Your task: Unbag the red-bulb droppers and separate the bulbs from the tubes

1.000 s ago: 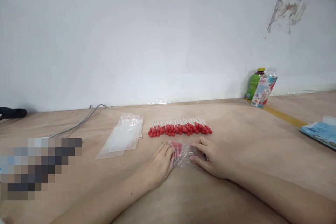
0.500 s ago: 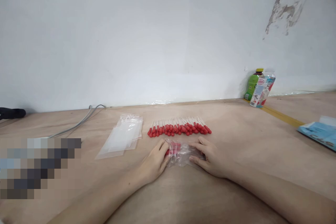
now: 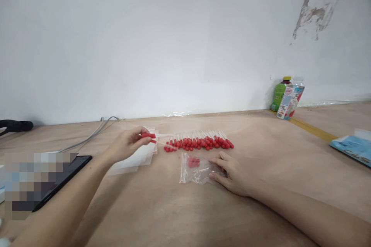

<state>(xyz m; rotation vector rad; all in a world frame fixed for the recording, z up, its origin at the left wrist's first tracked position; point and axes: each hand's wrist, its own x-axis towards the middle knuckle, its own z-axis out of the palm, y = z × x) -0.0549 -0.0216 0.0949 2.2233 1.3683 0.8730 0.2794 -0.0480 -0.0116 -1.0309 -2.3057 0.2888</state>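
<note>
My left hand [image 3: 135,142] pinches red-tipped sticks by their red ends, raised over the stacked plastic bags [image 3: 136,160]. Their pale thin stems point right. A clear zip bag [image 3: 203,171] lies in front of me with its zip edge to the left and a few red tips [image 3: 193,161] inside. My right hand [image 3: 232,173] grips the bag's right end between thumb and curved fingers. Just beyond it lies a row of red-tipped sticks [image 3: 199,142], red ends toward me and pale stems toward the wall.
A dark-edged device [image 3: 84,161], mostly blurred out, lies at left, with a grey cable [image 3: 92,135] behind. A green bottle [image 3: 278,94] and a printed bottle [image 3: 289,104] stand against the wall [image 3: 174,46]. A blue packet [image 3: 352,147] lies at right.
My left hand has let go of the zip bag's left end and moved left and up, now holding red-tipped sticks. The bag lies flatter. My right hand has stayed on it.
</note>
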